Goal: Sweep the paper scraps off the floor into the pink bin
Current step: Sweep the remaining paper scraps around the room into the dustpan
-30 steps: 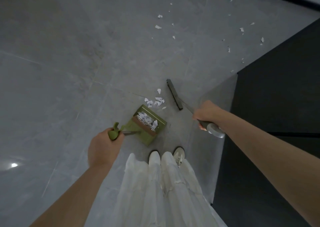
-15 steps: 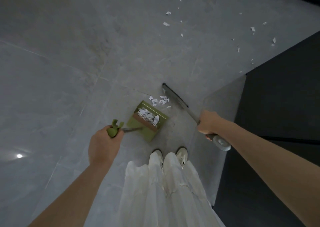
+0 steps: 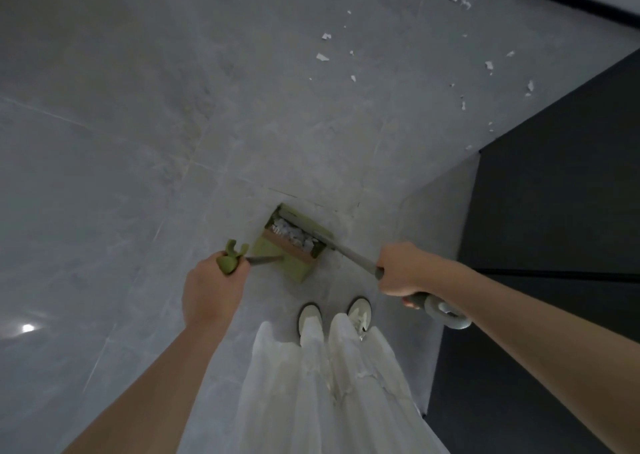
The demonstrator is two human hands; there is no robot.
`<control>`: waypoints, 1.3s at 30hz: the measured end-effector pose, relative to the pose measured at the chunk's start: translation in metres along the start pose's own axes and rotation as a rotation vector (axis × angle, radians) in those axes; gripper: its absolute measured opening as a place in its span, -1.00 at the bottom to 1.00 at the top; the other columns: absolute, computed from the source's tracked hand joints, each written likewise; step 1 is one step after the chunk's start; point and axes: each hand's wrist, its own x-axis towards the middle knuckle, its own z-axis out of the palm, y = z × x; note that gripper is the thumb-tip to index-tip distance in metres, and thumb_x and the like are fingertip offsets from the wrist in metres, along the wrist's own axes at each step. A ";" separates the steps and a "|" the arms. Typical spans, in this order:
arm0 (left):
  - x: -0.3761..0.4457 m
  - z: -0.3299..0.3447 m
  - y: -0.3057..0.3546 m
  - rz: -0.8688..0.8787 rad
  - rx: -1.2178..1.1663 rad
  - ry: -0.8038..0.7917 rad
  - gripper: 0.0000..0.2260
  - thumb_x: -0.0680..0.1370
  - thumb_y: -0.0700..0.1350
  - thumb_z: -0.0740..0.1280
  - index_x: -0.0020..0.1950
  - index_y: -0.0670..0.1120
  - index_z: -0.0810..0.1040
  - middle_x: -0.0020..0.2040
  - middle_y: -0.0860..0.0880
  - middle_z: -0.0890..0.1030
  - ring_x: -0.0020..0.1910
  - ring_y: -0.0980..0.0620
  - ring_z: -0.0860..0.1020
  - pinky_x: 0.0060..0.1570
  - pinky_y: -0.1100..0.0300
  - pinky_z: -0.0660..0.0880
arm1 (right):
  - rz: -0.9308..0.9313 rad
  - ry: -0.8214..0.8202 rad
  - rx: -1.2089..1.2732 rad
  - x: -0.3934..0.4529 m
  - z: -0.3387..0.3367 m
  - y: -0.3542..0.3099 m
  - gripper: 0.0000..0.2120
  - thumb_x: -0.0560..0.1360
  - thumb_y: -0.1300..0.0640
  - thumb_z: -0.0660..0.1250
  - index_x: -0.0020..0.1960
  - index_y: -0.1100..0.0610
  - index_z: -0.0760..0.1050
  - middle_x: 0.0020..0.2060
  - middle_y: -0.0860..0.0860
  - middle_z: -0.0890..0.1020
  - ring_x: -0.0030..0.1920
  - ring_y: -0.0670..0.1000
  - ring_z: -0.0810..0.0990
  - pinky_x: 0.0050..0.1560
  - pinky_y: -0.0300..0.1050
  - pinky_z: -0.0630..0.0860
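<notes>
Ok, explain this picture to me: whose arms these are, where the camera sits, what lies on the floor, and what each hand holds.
There is no machine here. The camera sits on a person's head and looks down at their own arms, white trousers and shoes. The left hand grips the handle of a green dustpan that rests on the grey floor with paper scraps in it. The right hand grips a grey broom, whose head lies at the dustpan's mouth. More loose scraps lie farther off, near a dark cabinet. No pink bin shows.
</notes>
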 end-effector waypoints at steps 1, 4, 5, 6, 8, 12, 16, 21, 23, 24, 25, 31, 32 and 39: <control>-0.002 -0.001 0.000 -0.003 -0.004 -0.001 -0.75 0.51 -0.01 0.35 -0.32 -0.09 0.50 -0.43 -0.07 0.50 -0.42 -0.04 0.47 -0.49 0.19 0.25 | 0.010 0.001 0.031 -0.004 -0.002 0.002 -0.80 0.46 0.32 0.19 -0.03 0.34 0.56 -0.32 0.21 0.62 -0.52 0.08 0.53 -0.49 -0.16 0.49; -0.010 -0.003 0.000 -0.011 -0.006 -0.001 -0.73 0.50 -0.02 0.35 -0.37 -0.07 0.46 -0.45 -0.06 0.49 -0.45 0.00 0.45 -0.51 0.21 0.24 | 0.031 0.004 0.103 -0.014 -0.007 0.009 -0.80 0.47 0.33 0.17 0.01 0.34 0.52 -0.33 0.22 0.58 -0.57 0.06 0.50 -0.52 -0.19 0.46; -0.012 -0.003 0.000 -0.011 -0.009 -0.003 -0.72 0.50 -0.03 0.35 -0.38 -0.06 0.45 -0.46 -0.06 0.48 -0.45 0.01 0.44 -0.51 0.21 0.23 | 0.038 0.005 0.123 -0.015 -0.009 0.011 -0.81 0.48 0.33 0.18 0.02 0.34 0.51 -0.33 0.21 0.57 -0.58 0.04 0.50 -0.53 -0.20 0.46; -0.015 -0.005 -0.001 -0.012 -0.016 -0.004 -0.72 0.50 -0.03 0.35 -0.39 -0.05 0.44 -0.46 -0.06 0.48 -0.46 0.01 0.44 -0.50 0.21 0.24 | 0.045 0.009 0.148 -0.017 -0.010 0.013 -0.81 0.48 0.32 0.18 0.03 0.34 0.50 -0.32 0.21 0.56 -0.57 0.04 0.50 -0.53 -0.20 0.47; -0.020 -0.006 -0.004 -0.011 -0.032 -0.005 -0.72 0.50 -0.04 0.36 -0.40 -0.07 0.45 -0.47 -0.07 0.48 -0.46 -0.01 0.44 -0.50 0.20 0.26 | 0.052 0.025 0.183 -0.017 -0.012 0.016 -0.82 0.48 0.32 0.19 0.03 0.33 0.50 -0.29 0.22 0.57 -0.54 0.06 0.52 -0.48 -0.17 0.51; -0.028 -0.008 -0.012 -0.020 -0.040 -0.001 -0.72 0.50 -0.04 0.36 -0.40 -0.06 0.45 -0.47 -0.06 0.48 -0.45 -0.03 0.46 -0.49 0.20 0.29 | 0.072 0.069 0.199 -0.011 -0.014 0.018 -0.83 0.50 0.30 0.21 0.01 0.33 0.52 -0.31 0.22 0.59 -0.47 0.10 0.56 -0.37 -0.07 0.56; -0.031 -0.007 -0.019 -0.039 -0.033 0.001 -0.71 0.49 -0.02 0.36 -0.41 -0.03 0.42 -0.46 -0.04 0.49 -0.42 -0.05 0.47 -0.47 0.19 0.28 | 0.105 0.104 0.213 0.003 -0.015 0.022 -0.82 0.49 0.32 0.20 0.01 0.38 0.52 -0.39 0.22 0.56 -0.55 0.07 0.51 -0.51 -0.19 0.48; -0.031 -0.003 -0.026 -0.038 -0.035 -0.011 -0.71 0.49 0.01 0.36 -0.40 -0.03 0.43 -0.44 -0.05 0.50 -0.37 -0.13 0.50 -0.43 0.16 0.33 | 0.109 0.142 0.167 0.011 -0.007 0.021 -0.87 0.51 0.32 0.19 -0.21 0.29 0.42 -0.40 0.20 0.55 -0.44 0.12 0.57 -0.36 -0.07 0.53; -0.032 -0.001 -0.028 -0.039 -0.032 -0.004 -0.70 0.49 0.01 0.36 -0.40 -0.03 0.42 -0.44 -0.05 0.50 -0.38 -0.13 0.49 -0.43 0.16 0.31 | 0.096 0.141 0.129 0.010 -0.001 0.020 -0.89 0.50 0.32 0.18 -0.18 0.28 0.43 -0.37 0.18 0.56 -0.37 0.15 0.60 -0.29 -0.05 0.57; -0.032 0.000 -0.028 -0.037 -0.033 -0.002 -0.70 0.49 0.01 0.37 -0.40 -0.02 0.42 -0.45 -0.04 0.49 -0.39 -0.11 0.49 -0.44 0.17 0.30 | 0.091 0.133 0.112 0.009 0.002 0.019 -0.89 0.49 0.32 0.18 -0.19 0.27 0.43 -0.37 0.17 0.55 -0.36 0.15 0.60 -0.28 -0.05 0.57; -0.033 0.001 -0.028 -0.036 -0.035 -0.002 -0.70 0.49 0.01 0.37 -0.40 -0.02 0.42 -0.45 -0.04 0.49 -0.40 -0.08 0.48 -0.45 0.18 0.29 | 0.085 0.125 0.103 0.008 0.005 0.019 -0.88 0.49 0.32 0.18 -0.21 0.25 0.42 -0.38 0.15 0.54 -0.39 0.13 0.59 -0.32 -0.08 0.55; -0.032 0.006 -0.024 -0.030 -0.032 0.000 -0.75 0.50 0.02 0.36 -0.35 -0.03 0.49 -0.42 -0.04 0.51 -0.39 -0.08 0.50 -0.44 0.17 0.37 | 0.072 0.023 0.098 -0.003 0.024 0.011 -0.82 0.47 0.32 0.20 -0.03 0.35 0.55 -0.37 0.18 0.58 -0.50 0.07 0.56 -0.46 -0.15 0.51; -0.033 0.007 -0.023 -0.027 -0.034 0.003 -0.76 0.50 0.01 0.35 -0.34 -0.04 0.49 -0.43 -0.04 0.51 -0.40 -0.07 0.50 -0.45 0.18 0.35 | 0.069 0.006 0.110 -0.005 0.027 0.008 -0.81 0.48 0.33 0.20 0.00 0.36 0.55 -0.34 0.20 0.59 -0.47 0.09 0.56 -0.43 -0.12 0.52; -0.036 0.009 -0.015 -0.013 -0.069 0.007 -0.72 0.51 -0.03 0.34 -0.37 -0.11 0.47 -0.48 -0.05 0.48 -0.47 -0.02 0.45 -0.50 0.19 0.29 | 0.048 -0.025 0.152 -0.028 0.027 0.002 -0.79 0.51 0.32 0.20 0.06 0.37 0.53 -0.10 0.32 0.65 -0.32 0.15 0.58 -0.21 0.03 0.61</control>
